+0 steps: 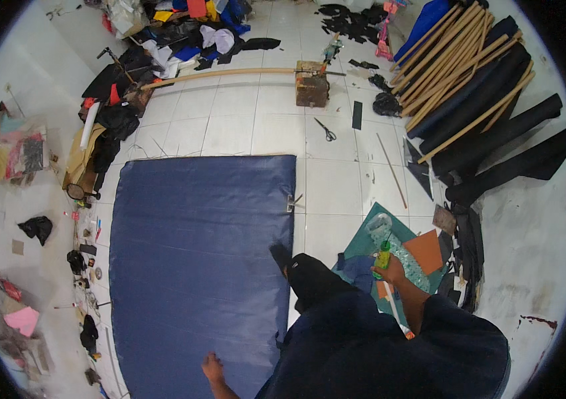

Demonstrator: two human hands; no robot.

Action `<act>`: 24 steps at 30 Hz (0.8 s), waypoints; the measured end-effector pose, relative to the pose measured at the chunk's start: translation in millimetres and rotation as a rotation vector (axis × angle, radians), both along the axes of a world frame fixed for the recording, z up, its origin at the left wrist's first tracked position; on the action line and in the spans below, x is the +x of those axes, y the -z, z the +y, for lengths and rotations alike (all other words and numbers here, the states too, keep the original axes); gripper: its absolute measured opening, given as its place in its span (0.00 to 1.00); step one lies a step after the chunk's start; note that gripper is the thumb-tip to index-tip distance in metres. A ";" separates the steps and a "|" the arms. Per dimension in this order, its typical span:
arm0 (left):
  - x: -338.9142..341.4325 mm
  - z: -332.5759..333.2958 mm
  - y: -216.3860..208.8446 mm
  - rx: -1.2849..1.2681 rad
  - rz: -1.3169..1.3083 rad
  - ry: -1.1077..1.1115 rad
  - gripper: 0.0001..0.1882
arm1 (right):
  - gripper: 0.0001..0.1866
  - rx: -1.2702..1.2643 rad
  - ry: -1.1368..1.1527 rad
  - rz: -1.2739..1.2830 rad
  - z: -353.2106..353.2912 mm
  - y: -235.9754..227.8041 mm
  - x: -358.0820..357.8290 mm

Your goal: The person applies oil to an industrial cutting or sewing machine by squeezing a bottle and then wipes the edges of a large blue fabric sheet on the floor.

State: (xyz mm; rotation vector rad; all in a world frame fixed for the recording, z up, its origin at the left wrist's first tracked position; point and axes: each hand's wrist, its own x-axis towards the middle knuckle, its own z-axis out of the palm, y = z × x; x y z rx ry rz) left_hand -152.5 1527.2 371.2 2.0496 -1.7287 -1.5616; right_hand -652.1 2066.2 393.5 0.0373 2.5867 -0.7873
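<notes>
A dark blue sheet [196, 219] is spread flat on the white tiled floor. Low over its front part is my left hand [213, 368], loosely bent, with the thumb apart and nothing visible in it. A small metal piece [290, 203] sits at the sheet's right edge. Out to the right, my right hand [392, 270] is closed around a translucent green-yellow tool [382, 255] whose thin tip points away from me; its kind is unclear. Beneath that hand lies a green mat [360, 234] bearing an orange-brown piece [424, 250] and a clear bubbly-looking wrap [406, 258]. A white stick-like thing [392, 302] runs beside my right forearm.
Scissors [327, 131] and a thin rod [391, 169] lie on the floor beyond. A long wooden pole [229, 74] reaches to a wooden block [311, 85]. Wooden poles [455, 66] and dark rolls [502, 136] pile at the far right. Scrap fabric [183, 40] heaps at the far left.
</notes>
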 end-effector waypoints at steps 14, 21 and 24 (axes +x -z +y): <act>-201.7 -118.6 -69.1 0.288 -0.101 -0.258 0.22 | 0.28 -0.265 -0.222 0.093 -395.8 -28.7 -304.3; -224.4 -200.8 -17.7 0.100 0.056 -0.043 0.21 | 0.27 -0.386 -0.257 0.277 -661.8 -55.3 -475.2; -232.6 -250.8 3.2 0.127 0.033 -0.061 0.19 | 0.28 -0.356 -0.322 0.260 -745.6 -57.3 -488.7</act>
